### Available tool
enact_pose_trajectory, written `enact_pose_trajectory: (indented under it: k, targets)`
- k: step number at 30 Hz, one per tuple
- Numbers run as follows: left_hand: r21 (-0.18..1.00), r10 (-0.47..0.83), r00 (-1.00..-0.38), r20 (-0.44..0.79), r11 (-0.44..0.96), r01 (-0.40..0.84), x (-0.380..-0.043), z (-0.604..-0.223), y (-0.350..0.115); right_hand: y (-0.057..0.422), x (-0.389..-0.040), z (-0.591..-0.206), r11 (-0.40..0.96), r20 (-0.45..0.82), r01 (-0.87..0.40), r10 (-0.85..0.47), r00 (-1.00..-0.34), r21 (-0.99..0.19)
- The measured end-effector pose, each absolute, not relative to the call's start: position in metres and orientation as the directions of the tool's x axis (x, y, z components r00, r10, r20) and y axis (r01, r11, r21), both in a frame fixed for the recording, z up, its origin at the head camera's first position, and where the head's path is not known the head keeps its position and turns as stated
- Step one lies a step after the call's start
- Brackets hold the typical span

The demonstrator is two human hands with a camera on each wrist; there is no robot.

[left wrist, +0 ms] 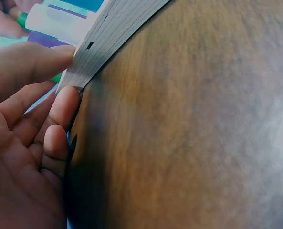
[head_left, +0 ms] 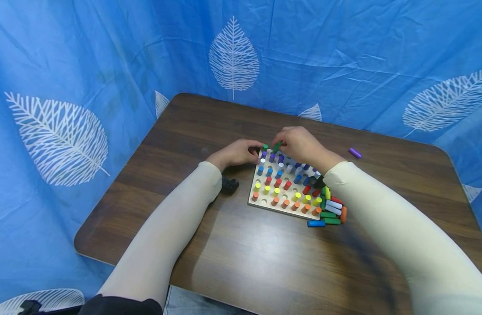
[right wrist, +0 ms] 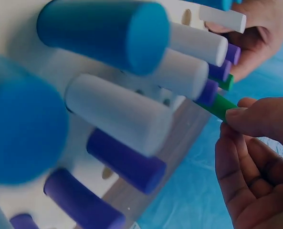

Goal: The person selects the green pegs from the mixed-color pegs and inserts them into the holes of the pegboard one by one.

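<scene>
On a brown wood counter (head_left: 225, 236), a pale pegboard (head_left: 267, 196) holds coloured pegs (head_left: 275, 201) in rows: orange nearest the person, then yellow, red, blue, white, purple, and green at the far edge. The left hand (head_left: 240, 152) pinches the board's far-left corner; the right hand (head_left: 301, 144) pinches a slanted green peg (head_left: 277, 147) there, its tip's seating unclear. Loose pegs (head_left: 332, 221) lie along the board's right side, a purple peg (head_left: 355, 153) well apart.

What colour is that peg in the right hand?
Green. The peg pinched by the right hand shows best in the right wrist view.
</scene>
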State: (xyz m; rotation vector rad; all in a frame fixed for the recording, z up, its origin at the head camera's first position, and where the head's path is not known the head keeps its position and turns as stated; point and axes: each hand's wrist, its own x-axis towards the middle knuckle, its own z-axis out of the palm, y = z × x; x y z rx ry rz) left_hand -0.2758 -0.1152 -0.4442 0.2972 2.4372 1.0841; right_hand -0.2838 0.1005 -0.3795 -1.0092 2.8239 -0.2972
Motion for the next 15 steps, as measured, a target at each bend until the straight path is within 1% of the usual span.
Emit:
enact_pose_trajectory:
  k: [4,10,15]
  targets:
    - [0.742,0.371,-0.873,-0.316,0.670,0.016,-0.277,-0.445,-0.116,0.096,-0.286,-0.386,0.755,-0.086,-0.624,-0.648,-0.757,-0.201]
    - [0.741,0.363,-0.876,-0.318,0.672,0.009,-0.276,-0.445,-0.116,0.090,-0.288,-0.387,0.728,-0.079,-0.664,-0.681,-0.728,-0.170]
    - [0.742,0.363,-0.876,-0.317,0.671,0.009,-0.276,-0.444,-0.115,0.086,-0.287,-0.384,0.731,-0.097,-0.666,-0.681,-0.726,-0.146]
